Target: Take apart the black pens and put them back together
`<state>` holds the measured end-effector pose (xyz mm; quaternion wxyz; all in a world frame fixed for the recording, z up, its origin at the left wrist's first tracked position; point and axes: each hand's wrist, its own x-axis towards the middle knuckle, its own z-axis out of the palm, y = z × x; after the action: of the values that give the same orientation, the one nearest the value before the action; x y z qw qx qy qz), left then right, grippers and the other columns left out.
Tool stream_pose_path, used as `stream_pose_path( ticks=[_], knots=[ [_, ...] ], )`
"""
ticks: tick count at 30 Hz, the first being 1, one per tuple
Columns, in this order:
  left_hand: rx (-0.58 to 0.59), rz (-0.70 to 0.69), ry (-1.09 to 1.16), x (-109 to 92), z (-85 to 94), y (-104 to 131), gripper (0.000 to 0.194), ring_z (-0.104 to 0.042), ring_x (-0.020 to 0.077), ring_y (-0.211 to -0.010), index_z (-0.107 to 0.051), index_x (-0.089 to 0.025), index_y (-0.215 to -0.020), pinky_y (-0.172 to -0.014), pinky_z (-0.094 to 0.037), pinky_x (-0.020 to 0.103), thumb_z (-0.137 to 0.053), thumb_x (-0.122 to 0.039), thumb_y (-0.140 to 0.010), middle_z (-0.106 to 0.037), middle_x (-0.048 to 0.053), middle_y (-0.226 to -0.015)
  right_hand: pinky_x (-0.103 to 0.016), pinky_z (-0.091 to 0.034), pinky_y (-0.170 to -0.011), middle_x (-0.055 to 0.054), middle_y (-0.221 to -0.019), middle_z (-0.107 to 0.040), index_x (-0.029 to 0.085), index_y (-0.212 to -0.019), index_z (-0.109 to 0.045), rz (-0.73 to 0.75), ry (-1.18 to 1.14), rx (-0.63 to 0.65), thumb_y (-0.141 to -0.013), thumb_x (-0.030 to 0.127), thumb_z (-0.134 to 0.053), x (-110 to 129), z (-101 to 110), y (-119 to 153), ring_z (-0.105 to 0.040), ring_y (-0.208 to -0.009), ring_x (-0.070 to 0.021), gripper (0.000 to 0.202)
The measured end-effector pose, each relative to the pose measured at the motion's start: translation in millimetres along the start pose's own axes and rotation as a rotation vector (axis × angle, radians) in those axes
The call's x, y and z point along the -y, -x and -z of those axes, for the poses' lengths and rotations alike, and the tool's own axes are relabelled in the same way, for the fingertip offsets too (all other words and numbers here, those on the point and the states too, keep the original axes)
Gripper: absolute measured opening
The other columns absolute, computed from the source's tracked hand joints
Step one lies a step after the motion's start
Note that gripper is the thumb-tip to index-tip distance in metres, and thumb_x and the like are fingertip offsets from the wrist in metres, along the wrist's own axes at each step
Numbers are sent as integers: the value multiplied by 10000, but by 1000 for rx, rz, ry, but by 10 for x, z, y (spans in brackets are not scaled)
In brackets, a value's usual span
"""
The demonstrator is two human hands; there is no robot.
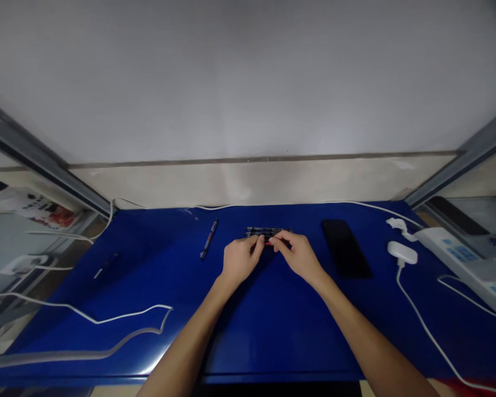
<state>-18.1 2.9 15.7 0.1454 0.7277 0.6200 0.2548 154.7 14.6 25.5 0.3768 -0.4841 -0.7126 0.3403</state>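
My left hand (pixel 241 256) and my right hand (pixel 296 251) are close together over the middle of the blue table, both with fingers pinched. Between them is a slim pen (pixel 268 243) with a red part showing; my left fingers close on its left end and my right fingers on its right end. My fingers hide much of it. Just behind the fingertips several dark, clear-bodied pens (pixel 266 229) lie side by side, partly covered by my hands. Another pen (pixel 209 239) with a red mark rests slantwise to the left of my left hand.
A black phone (pixel 346 248) lies right of my right hand. Farther right are a white charger-like case (pixel 402 252) on a cable and a white power strip (pixel 463 256). A small dark item (pixel 106 266) and white cables (pixel 128 317) lie left. A wall (pixel 248 184) stands behind.
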Motion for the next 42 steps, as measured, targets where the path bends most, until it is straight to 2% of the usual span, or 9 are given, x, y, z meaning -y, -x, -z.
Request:
stream_pose_path(
  ticks=[5, 9, 15, 19, 26, 30, 34, 37, 42],
  knots=[
    [-45, 6, -6, 36, 66, -33, 482, -489, 129, -523, -634, -200, -715, -542, -191, 258, -350, -485, -980, -603, 17, -603, -300, -509, -669, -50, -782, -718, 209, -883, -680, -59, -72, -119, -952, 462, -456, -101, 195, -61, -684, -740, -198, 344],
    [-59, 32, -19, 60, 80, -58, 486, -481, 131, -517, -605, -197, -678, -536, -185, 261, -350, -480, -980, -582, 14, -585, -312, -448, -596, -46, -690, -668, 206, -768, -645, -110, 320, -258, -905, 468, -527, -323, 379, -91, -625, -635, -205, 319],
    [-88, 33, -24, 88, 79, -72, 475, -482, 133, -519, -611, -202, -699, -536, -179, 261, -348, -480, -980, -581, 14, -582, -347, -455, -640, -86, -861, -640, 197, -825, -610, -196, 550, -192, -805, 458, -631, -596, 390, -60, -618, -771, -246, 262],
    [-92, 30, -27, 90, 79, -71, 483, -479, 130, -520, -600, -201, -689, -537, -179, 262, -341, -485, -982, -581, 12, -583, -367, -473, -713, -95, -904, -631, 192, -890, -594, -181, 592, -168, -835, 279, -558, -624, 361, -49, -619, -840, -254, 109],
    [-85, 29, -45, 87, 80, -71, 482, -490, 135, -532, -600, -204, -694, -538, -180, 265, -340, -488, -983, -583, 11, -583, -404, -471, -737, -156, -911, -636, 147, -1005, -562, -257, 708, -220, -820, 264, -579, -650, 389, -50, -619, -870, -315, 219],
    [-69, 30, -64, 82, 83, -68, 486, -498, 134, -535, -604, -202, -701, -537, -180, 264, -335, -488, -986, -599, 13, -602, -368, -464, -671, -114, -814, -637, 122, -1153, -501, -264, 587, -251, -817, 166, -515, -605, 397, -78, -632, -731, -265, 339],
    [-62, 19, -91, 77, 93, -61, 494, -516, 131, -549, -606, -202, -705, -534, -184, 264, -320, -483, -993, -615, 11, -619, -333, -490, -645, -72, -822, -637, 154, -1175, -479, -130, 255, -338, -838, 216, -520, -469, 361, -117, -631, -673, -209, 345],
    [-57, 16, -104, 77, 101, -63, 492, -532, 132, -561, -615, -205, -719, -533, -191, 263, -315, -480, -995, -627, 10, -629, -315, -515, -681, -72, -860, -654, 187, -1079, -557, -28, 0, -244, -848, 254, -558, -346, 315, -118, -650, -742, -195, 240],
    [-43, 13, -112, 76, 109, -72, 494, -543, 134, -566, -638, -209, -755, -534, -206, 262, -304, -482, -996, -650, 16, -657, -326, -511, -771, -73, -987, -656, 213, -881, -690, 59, -161, -129, -873, 236, -550, -207, 274, -82, -645, -899, -200, 142]
  ],
)
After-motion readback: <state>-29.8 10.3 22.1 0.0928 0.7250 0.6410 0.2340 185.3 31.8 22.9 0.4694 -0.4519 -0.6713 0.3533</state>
